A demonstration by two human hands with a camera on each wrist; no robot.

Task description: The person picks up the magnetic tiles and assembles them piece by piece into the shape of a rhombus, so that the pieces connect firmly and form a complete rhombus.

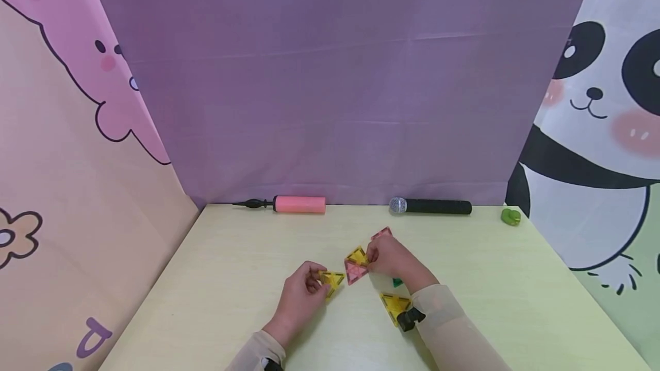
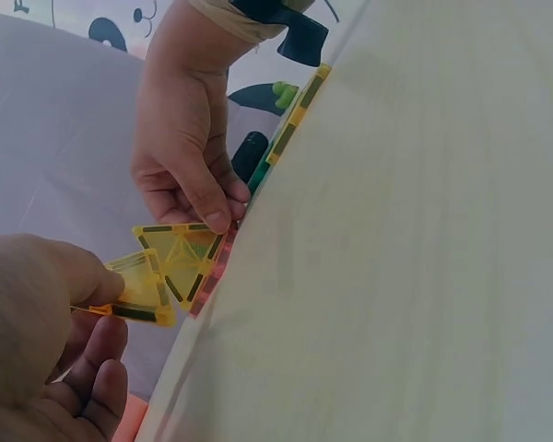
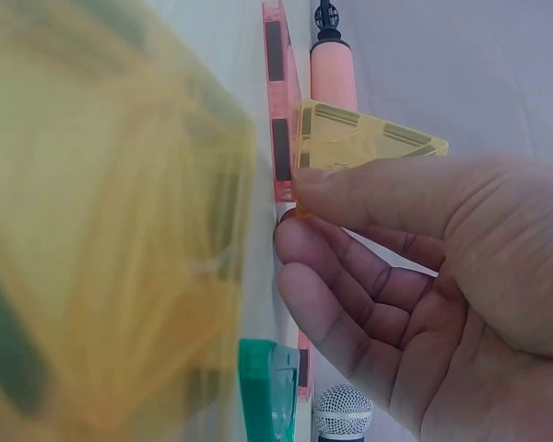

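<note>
My left hand point(image 1: 301, 293) pinches a yellow triangular magnetic tile point(image 1: 332, 281) between thumb and fingers, raised over the table. Just right of it, a pink triangular tile point(image 1: 354, 273) lies on the table. A second yellow triangular tile point(image 2: 186, 262) stands tilted up along an edge of the pink one. My right hand point(image 1: 390, 255) pinches this yellow tile point(image 3: 359, 136) near its corner between thumb and forefinger. In the left wrist view, the two yellow tiles are close together; whether they touch I cannot tell.
Under the right forearm lie another yellow triangular tile point(image 1: 395, 304) and a green tile point(image 1: 397, 282), mostly hidden. Another pink tile point(image 1: 382, 233) lies beyond the right hand. Along the back edge are a pink hand pump point(image 1: 299, 204), a microphone point(image 1: 438, 206) and a small green object point(image 1: 511, 216).
</note>
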